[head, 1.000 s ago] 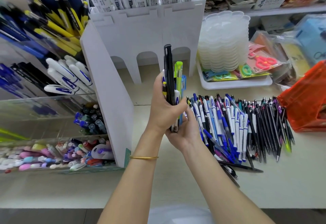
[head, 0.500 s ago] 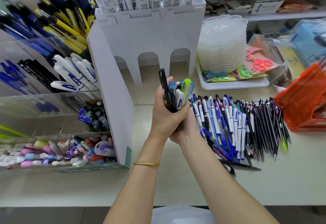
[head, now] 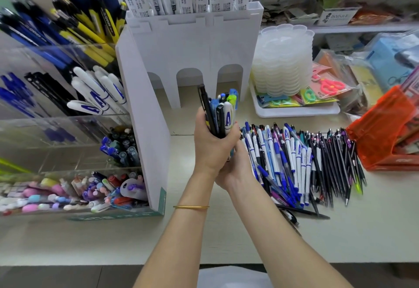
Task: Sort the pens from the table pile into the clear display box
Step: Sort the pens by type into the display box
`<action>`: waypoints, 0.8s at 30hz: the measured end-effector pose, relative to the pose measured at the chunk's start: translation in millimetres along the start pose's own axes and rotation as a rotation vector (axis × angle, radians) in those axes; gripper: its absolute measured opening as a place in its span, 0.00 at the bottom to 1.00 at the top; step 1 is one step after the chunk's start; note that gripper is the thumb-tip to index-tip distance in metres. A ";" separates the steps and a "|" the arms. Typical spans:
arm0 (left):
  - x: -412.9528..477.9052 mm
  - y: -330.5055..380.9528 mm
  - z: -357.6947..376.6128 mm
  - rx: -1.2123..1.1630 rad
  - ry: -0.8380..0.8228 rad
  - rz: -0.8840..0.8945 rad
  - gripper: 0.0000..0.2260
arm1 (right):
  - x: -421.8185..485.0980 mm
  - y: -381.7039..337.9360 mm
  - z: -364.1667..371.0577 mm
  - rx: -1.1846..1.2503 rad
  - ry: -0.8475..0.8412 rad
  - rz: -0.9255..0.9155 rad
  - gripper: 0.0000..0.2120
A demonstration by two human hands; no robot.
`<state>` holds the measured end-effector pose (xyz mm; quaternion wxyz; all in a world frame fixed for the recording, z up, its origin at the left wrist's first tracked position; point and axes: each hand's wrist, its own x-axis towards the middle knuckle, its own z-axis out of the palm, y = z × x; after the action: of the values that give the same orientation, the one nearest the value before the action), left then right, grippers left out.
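Observation:
My left hand (head: pixel 212 145) grips an upright bundle of pens (head: pixel 221 111): black, blue, white and one green-topped. Just below and behind it, my right hand (head: pixel 237 167) cups the bundle's lower end. To the right, the pile of pens (head: pixel 301 163) lies spread on the table, white-and-blue ones nearer me and dark ones further right. The clear display box (head: pixel 68 124) stands at the left with tiered compartments holding blue, black, yellow and white pens and small colourful items.
A white divider stand (head: pixel 188 45) with arched cut-outs rises behind my hands. A stack of translucent plastic trays (head: pixel 283 61) sits on a white tray with packaged scissors (head: pixel 331 86). An orange case (head: pixel 385 133) lies at the right edge.
The tall black pen that stuck far above the bundle has slid down into it. The bundle now sits lower and tighter in both hands.

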<state>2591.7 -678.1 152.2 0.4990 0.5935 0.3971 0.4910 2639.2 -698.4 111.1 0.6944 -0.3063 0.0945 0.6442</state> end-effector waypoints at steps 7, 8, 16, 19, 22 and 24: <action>-1.1 0.9 -1.8 -0.024 -0.028 -0.013 0.22 | -8.1 -9.4 11.3 0.089 -0.129 -0.003 0.17; -1.3 -0.7 -2.4 -0.023 -0.044 -0.015 0.22 | -7.4 -7.8 12.9 0.073 -0.152 -0.029 0.15; -4.6 -2.2 -7.2 0.002 -0.062 -0.049 0.22 | -14.2 3.5 26.2 0.048 -0.318 -0.151 0.15; -3.9 0.7 -10.9 0.018 -0.044 -0.070 0.17 | -17.9 6.8 26.1 0.022 -0.213 -0.087 0.13; -4.0 0.5 -15.0 0.022 -0.030 -0.113 0.16 | -15.4 10.2 18.7 -0.031 -0.101 0.011 0.16; -5.3 1.2 -20.3 -0.013 -0.016 -0.150 0.16 | -19.2 8.0 15.1 -0.170 -0.038 0.082 0.16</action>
<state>2570.7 -679.3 152.8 0.5412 0.5628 0.4334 0.4500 2624.6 -706.3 130.8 0.6405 -0.3478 0.0389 0.6836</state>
